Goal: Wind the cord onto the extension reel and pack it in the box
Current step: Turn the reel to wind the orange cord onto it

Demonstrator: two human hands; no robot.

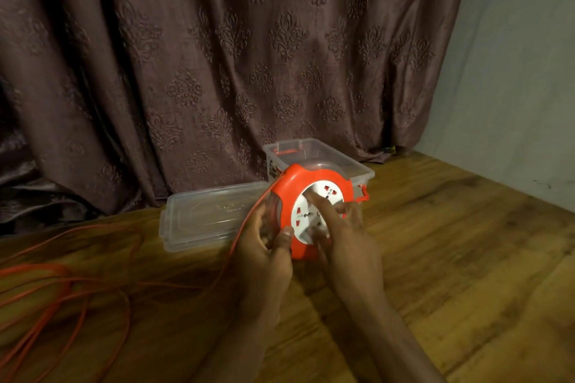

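Winding is the step in hand, judging from the head view: the extension reel (311,211) is held up on edge above the wooden table (451,258), socket face turned toward the camera, axle pointing roughly at the wearer. The left hand (264,246) clamps its rim, thumb pressed on the orange edge. The right hand (348,233) has one finger extended on the white disc, others curled. Cord (62,283) sprawls loose at left; next, turn the disc. Box (317,155) and lid (208,218) wait behind.
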